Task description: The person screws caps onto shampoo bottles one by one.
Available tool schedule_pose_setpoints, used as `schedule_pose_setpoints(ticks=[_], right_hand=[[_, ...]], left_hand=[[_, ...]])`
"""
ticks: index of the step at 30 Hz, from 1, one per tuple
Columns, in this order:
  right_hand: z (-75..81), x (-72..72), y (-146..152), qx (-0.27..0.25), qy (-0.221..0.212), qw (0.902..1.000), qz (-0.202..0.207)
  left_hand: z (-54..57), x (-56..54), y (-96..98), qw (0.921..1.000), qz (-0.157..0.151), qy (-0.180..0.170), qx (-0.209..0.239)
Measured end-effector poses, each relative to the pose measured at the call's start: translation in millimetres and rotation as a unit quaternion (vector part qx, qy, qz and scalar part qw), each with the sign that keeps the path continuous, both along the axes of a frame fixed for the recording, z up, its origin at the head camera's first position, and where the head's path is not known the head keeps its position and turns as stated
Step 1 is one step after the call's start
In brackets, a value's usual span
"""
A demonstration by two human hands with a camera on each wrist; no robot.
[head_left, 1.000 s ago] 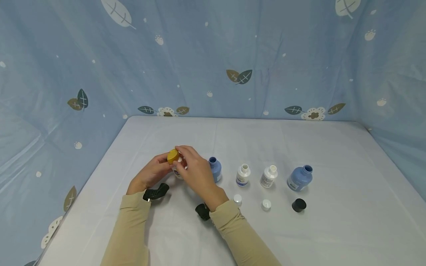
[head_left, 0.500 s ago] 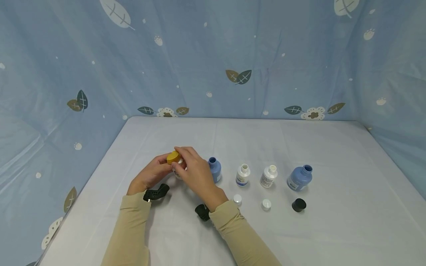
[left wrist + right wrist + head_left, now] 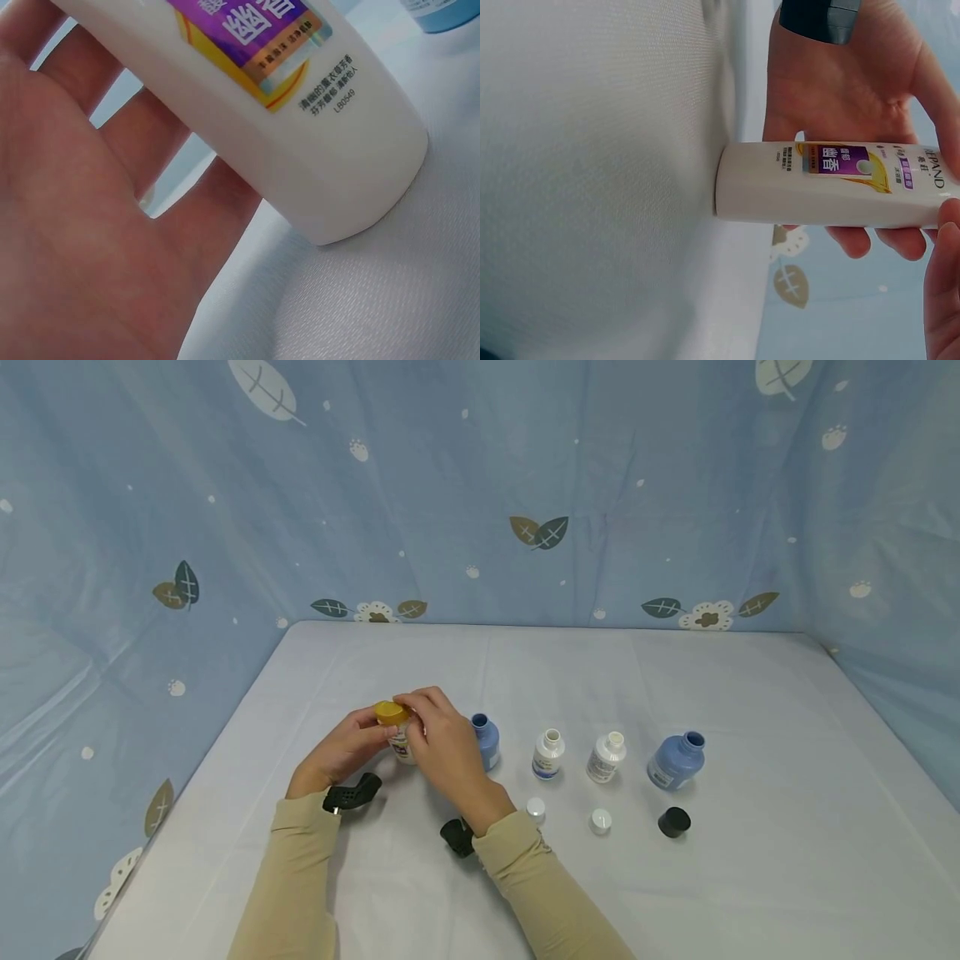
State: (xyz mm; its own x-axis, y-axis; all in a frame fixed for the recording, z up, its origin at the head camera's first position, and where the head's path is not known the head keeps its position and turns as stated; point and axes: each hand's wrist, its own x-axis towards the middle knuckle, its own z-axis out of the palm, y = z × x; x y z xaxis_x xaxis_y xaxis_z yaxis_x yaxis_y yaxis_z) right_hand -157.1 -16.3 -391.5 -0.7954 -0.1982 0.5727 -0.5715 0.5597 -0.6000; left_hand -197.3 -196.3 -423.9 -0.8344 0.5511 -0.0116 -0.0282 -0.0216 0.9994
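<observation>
A white bottle with a purple and yellow label and a yellow cap stands upright at the table's left. My left hand grips its upper part, thumb in front and fingers behind. In the left wrist view the bottle's base meets the white cloth, the palm beside it. My right hand pinches the yellow cap from the right, its fingertips at the cap's edge. In the right wrist view the cap is out of frame; the bottle's body lies across the left hand.
Uncapped bottles stand in a row to the right: a blue one partly behind my right hand, two white ones and another blue one. Before them lie two white caps and a black cap.
The yellow cap has gone from tilted to nearly level on the bottle, and more of the label shows. My right fingers have shifted slightly around the cap; the left hand keeps its grip.
</observation>
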Motion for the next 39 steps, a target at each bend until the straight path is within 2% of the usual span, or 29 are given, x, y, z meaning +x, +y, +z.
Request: schedule_pose_setpoints(ticks=[10,22,30,39], right_hand=[[-0.5,0.3,0.1,-0.002,0.019,0.9998,0.005],[-2.3,0.6,0.5,0.010,0.002,0.9998,0.017],[-2.4,0.4,0.3,0.022,-0.001,0.9996,0.015],[-1.2,1.0,0.6,0.035,-0.026,0.9990,0.010]], left_hand=[[-1.9,-1.1,-1.1,1.0000,-0.005,0.005,0.006],[-3.5,-2.5,-2.7,0.9996,-0.014,0.009,0.021],[-2.2,-1.8,-3.0,0.9998,-0.013,0.006,0.014],[-1.3,-0.5,-1.7,0.9999,-0.003,-0.005,0.009]])
